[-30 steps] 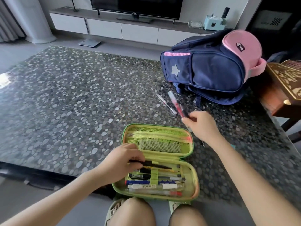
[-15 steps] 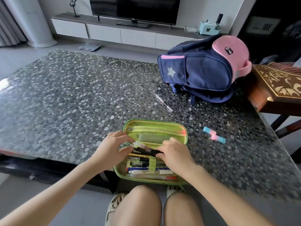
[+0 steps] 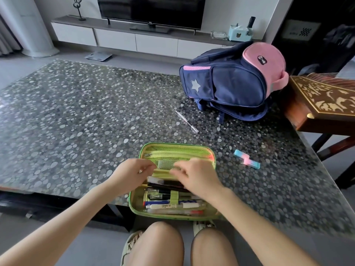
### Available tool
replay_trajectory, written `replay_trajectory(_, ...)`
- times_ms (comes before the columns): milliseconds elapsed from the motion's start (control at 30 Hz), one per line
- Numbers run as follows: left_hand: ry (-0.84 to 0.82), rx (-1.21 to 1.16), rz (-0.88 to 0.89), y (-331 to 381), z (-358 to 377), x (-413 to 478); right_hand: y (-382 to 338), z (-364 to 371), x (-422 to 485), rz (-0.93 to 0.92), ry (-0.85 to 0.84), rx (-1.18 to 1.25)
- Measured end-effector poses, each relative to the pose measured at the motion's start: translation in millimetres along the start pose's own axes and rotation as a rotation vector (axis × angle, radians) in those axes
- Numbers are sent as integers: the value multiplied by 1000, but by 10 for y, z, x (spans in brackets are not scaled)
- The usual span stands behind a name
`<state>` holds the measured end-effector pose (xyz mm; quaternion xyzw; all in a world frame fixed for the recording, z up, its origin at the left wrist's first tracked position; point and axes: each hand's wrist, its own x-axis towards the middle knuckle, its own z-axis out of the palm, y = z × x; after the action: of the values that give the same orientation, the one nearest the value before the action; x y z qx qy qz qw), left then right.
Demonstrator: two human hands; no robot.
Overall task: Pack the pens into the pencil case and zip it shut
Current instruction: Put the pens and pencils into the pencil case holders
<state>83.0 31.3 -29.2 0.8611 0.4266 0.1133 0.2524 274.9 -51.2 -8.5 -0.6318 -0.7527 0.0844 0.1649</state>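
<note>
Green pencil case point(image 3: 173, 181) lies open at the near edge of the tabletop point(image 3: 76, 121), lid half flat toward the far side, tray half overhanging the edge above the knees. Left hand point(image 3: 132, 174) and right hand point(image 3: 196, 176) both hover over the hinge line, fingers loosely curled and blurred; whether either is clamped on anything cannot be told, though no pen shows clearly between the fingers. Tray holds a stack of pens point(image 3: 172, 200), some under the green elastic strap point(image 3: 173, 197). Step in hand looks like settling the latest pen among the dark ones at the top of the tray. One clear pen point(image 3: 186, 121) is left out on the tabletop, near the navy and pink backpack point(image 3: 234, 81) toward the far right corner; a pink and blue item point(image 3: 246, 161), maybe an eraser or highlighter, lies just right of the case. Next move likely calls for the right hand reaching past the lid for the clear pen, then folding the lid over and running the zip. Writing: a barcode label on the white pen, unreadable; the TV point(image 3: 151, 12) logo and backpack patch are too small to read.
</note>
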Motion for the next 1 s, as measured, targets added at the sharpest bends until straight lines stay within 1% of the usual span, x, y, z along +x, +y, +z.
replay_trajectory(67, 20, -21, -27, 17, -58, 57, 177, -158, 163, 122, 189, 75)
replay_trajectory(100, 35, -26, -34, 28, -83, 93, 298, -227, 282, 214, 278, 68)
replay_trajectory(133, 45, -26, -28, 46, -99, 126, 429, -286, 405, 314, 330, 33)
replay_trajectory(167, 40, -21, -10, 67, -100, 157, 569, -315, 536, 402, 340, -13)
replay_trajectory(233, -35, -9, 47, 121, -56, 198, 840, -291, 808, 520, 263, -65)
replay_trajectory(333, -138, 20, 129, 201, 93, 228, 1137, -133, 1192, 589, 68, -64)
replay_trajectory(433, -103, 45, 206, 207, 225, 233, 1268, 39, 1455, 633, -34, -97)
replay_trajectory(600, -58, 24, 254, 93, 209, 208, 1381, 310, 1607, 697, 22, -177)
replay_trajectory(700, -46, 23, 231, 1, 97, 137, 1364, 284, 1545, 739, 86, -133)
replay_trajectory(767, -34, 42, 213, -71, 16, 72, 1263, 162, 1403, 705, 180, 12)
replay_trajectory(833, -16, 60, 186, -131, -31, 6, 1062, -33, 1157, 547, 249, 172)
replay_trajectory(867, -8, 69, 170, -150, -40, -25, 917, -151, 1001, 440, 240, 248)
replay_trajectory(900, -6, 75, 159, -150, -50, -64, 731, -283, 808, 330, 195, 311)
replay_trajectory(933, -9, 79, 151, -164, -41, -72, 575, -378, 627, 244, 113, 355)
replay_trajectory(1000, -17, 77, 138, -166, -25, -76, 326, -472, 227, 152, -76, 359)
